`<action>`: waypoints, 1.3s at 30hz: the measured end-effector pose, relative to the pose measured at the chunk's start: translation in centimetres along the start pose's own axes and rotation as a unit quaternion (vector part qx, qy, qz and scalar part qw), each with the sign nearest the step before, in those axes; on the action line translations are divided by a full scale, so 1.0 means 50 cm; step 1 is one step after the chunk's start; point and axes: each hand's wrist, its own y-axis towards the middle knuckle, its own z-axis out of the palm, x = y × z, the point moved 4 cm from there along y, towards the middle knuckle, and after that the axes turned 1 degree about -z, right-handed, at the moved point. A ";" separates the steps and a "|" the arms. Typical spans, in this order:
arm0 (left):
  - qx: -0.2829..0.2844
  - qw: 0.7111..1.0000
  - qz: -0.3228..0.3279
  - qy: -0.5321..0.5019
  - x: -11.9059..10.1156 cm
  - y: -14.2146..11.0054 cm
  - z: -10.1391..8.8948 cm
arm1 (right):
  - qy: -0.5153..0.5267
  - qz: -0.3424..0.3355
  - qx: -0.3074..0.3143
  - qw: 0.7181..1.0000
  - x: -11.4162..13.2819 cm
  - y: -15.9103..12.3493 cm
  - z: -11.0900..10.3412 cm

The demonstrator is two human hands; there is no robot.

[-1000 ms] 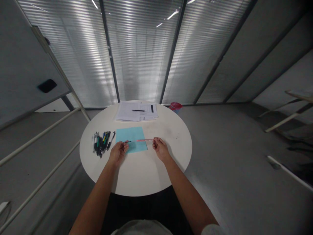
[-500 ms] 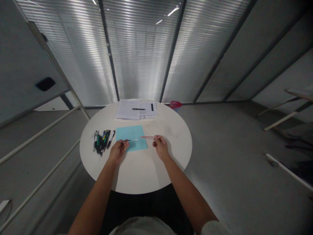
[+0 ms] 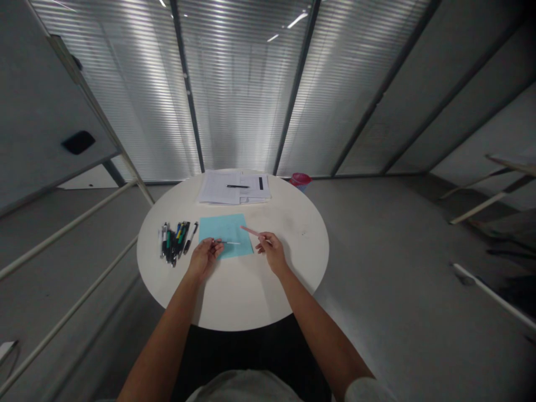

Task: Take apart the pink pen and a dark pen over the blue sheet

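My left hand (image 3: pixel 204 257) is closed in a pinch on a thin pen refill (image 3: pixel 230 243), dark near the fingers and whitish toward its tip, which points right over the blue sheet (image 3: pixel 221 223). Between the fingertips of my right hand (image 3: pixel 272 250) is a slim pink pen barrel (image 3: pixel 250 230), tilted with its far end up and to the left. A small gap separates the refill's tip from the barrel. Left of the sheet, close to my left hand, lies a pile of pens (image 3: pixel 171 241), black, green and white, with a white-and-black pen (image 3: pixel 191 237) at its right side.
Stacked papers (image 3: pixel 218 188) with a black pen (image 3: pixel 238 186) on top lie at the back of the round white table (image 3: pixel 293 212). Behind it on the floor stands a pink bin (image 3: pixel 300 179). A whiteboard frame (image 3: pixel 96 111) rises on the left.
The pink barrel has tilted so its left end points higher, and my right hand has shifted slightly left. The refill in my left hand has moved a little to the right and down.
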 end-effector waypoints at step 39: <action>0.005 0.998 0.040 0.040 -0.003 -0.011 0.005 | -0.451 -0.212 0.133 0.857 0.017 -0.034 0.048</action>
